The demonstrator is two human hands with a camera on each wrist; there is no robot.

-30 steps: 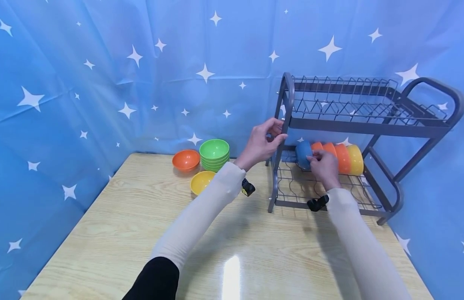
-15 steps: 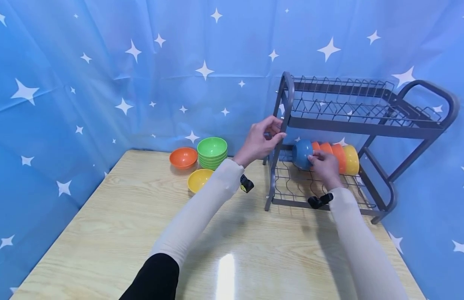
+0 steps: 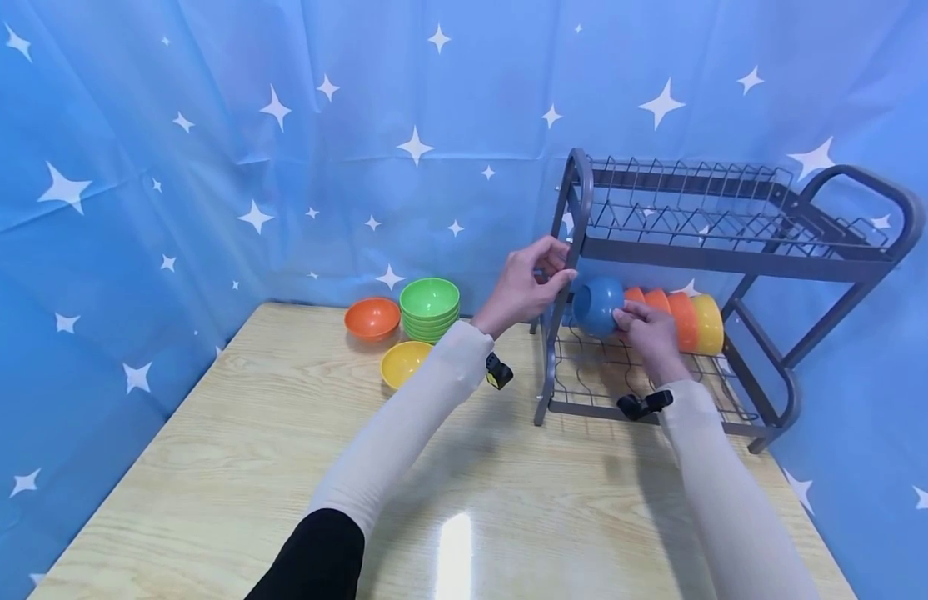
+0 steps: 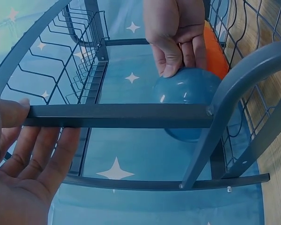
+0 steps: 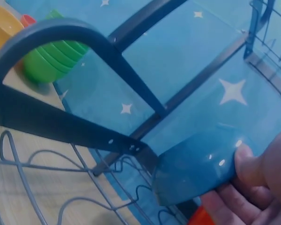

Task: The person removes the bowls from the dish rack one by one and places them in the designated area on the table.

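Note:
My right hand (image 3: 654, 337) pinches a blue bowl (image 3: 596, 307) between thumb and fingers, inside the lower tier of a dark grey two-tier dish rack (image 3: 704, 250). In the right wrist view the blue bowl (image 5: 201, 164) is tilted on its side above the wire shelf. A row of orange bowls (image 3: 683, 319) and a yellow bowl (image 3: 708, 325) stand on edge to the right of it, partly behind the hand. My left hand (image 3: 526, 283) grips the rack's left upright; in the left wrist view its thumb and fingers (image 4: 47, 154) hold the bar from both sides.
Left of the rack on the wooden table (image 3: 284, 433) are a stack of green bowls (image 3: 430, 308), an orange bowl (image 3: 371, 319) and a yellow bowl (image 3: 404, 363). A blue star-patterned curtain (image 3: 344, 167) hangs behind. The rack's upper wire tier (image 3: 689, 200) overhangs the right hand.
The blue bowl has shifted left, away from the orange bowls, and turned somewhat in my right hand. My left hand keeps its grip on the upright.

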